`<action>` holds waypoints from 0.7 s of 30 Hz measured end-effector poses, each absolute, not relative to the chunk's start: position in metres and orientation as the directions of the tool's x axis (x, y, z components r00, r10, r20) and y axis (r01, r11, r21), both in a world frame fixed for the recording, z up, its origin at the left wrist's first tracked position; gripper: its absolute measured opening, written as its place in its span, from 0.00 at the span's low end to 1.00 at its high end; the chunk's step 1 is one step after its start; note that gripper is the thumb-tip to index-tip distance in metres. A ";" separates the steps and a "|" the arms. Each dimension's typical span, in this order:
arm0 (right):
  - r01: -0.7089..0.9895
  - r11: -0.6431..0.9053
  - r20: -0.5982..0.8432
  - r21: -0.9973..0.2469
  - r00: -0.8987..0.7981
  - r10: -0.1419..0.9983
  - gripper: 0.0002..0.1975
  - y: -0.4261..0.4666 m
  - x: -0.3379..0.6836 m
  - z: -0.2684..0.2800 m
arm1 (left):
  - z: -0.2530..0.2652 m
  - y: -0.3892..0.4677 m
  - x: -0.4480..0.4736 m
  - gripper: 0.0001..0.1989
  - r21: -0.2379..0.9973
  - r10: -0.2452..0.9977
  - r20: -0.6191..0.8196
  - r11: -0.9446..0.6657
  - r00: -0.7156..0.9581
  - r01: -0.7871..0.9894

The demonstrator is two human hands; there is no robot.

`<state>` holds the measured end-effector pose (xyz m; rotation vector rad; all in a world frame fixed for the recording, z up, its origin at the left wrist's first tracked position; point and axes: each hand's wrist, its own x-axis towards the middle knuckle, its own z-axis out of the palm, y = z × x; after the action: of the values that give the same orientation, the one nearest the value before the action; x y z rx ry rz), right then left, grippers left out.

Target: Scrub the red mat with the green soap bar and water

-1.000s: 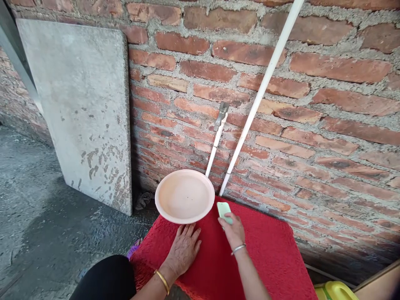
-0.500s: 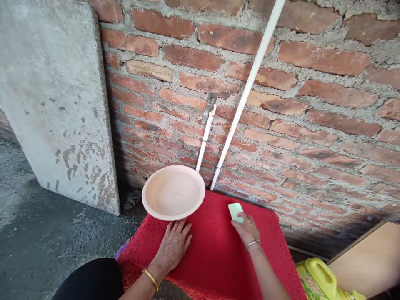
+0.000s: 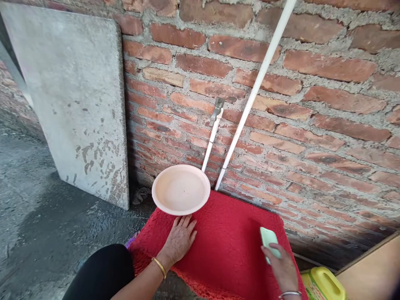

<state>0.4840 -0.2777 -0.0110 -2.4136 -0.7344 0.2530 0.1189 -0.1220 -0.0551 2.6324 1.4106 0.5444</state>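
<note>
The left hand lies flat and outstretched, likely steadying the red cloth for the pale-green tool that the right hand grips.

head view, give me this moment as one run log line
left hand: flat on red cloth | right hand: holds pale green object | pink basin: at cloth's far left corner

A grey slab leans against a brick wall; a long white pipe runs near a shorter pipe. A yellow jug shows lower right.
</note>
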 end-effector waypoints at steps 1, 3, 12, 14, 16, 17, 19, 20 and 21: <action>0.460 -0.603 -0.026 -0.652 0.781 0.624 0.20 -0.265 0.458 -0.014 | -0.054 -0.122 0.119 0.19 0.264 0.824 0.247 -0.563 0.509 0.783; 0.479 -0.517 -0.049 -0.709 0.698 0.714 0.24 -0.239 0.407 -0.016 | -0.053 -0.121 0.119 0.20 0.279 0.827 0.223 -0.562 0.517 0.778; 0.619 -0.479 -0.105 -0.623 0.541 0.835 0.17 -0.177 0.292 0.001 | -0.043 -0.129 0.111 0.19 0.336 0.815 0.175 -0.576 0.552 0.745; 0.601 -0.485 -0.103 -0.635 0.556 0.825 0.18 -0.175 0.290 0.000 | -0.039 -0.132 0.106 0.20 0.340 0.800 0.099 -0.586 0.591 0.736; 0.554 -0.476 -0.099 -0.683 0.576 0.811 0.21 -0.170 0.288 -0.003 | -0.036 -0.135 0.101 0.21 0.339 0.789 0.023 -0.585 0.615 0.737; 0.517 -0.472 -0.105 -0.714 0.587 0.802 0.22 -0.167 0.286 -0.006 | -0.034 -0.136 0.098 0.21 0.340 0.783 -0.002 -0.584 0.622 0.737; 0.444 -0.466 -0.133 -0.765 0.599 0.789 0.25 -0.157 0.280 -0.011 | -0.032 -0.136 0.094 0.22 0.348 0.772 -0.033 -0.587 0.635 0.731; 0.413 -0.459 -0.143 -0.786 0.601 0.787 0.26 -0.151 0.276 -0.013 | -0.031 -0.136 0.093 0.22 0.355 0.764 -0.042 -0.591 0.644 0.724; 0.395 -0.447 -0.145 -0.803 0.598 0.788 0.27 -0.145 0.272 -0.016 | -0.030 -0.136 0.091 0.23 0.364 0.755 -0.047 -0.597 0.654 0.715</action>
<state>0.2720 -0.1448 -0.0158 -2.0693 -0.9330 0.6643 0.0914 -0.1360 -0.0302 2.5223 1.1660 0.1579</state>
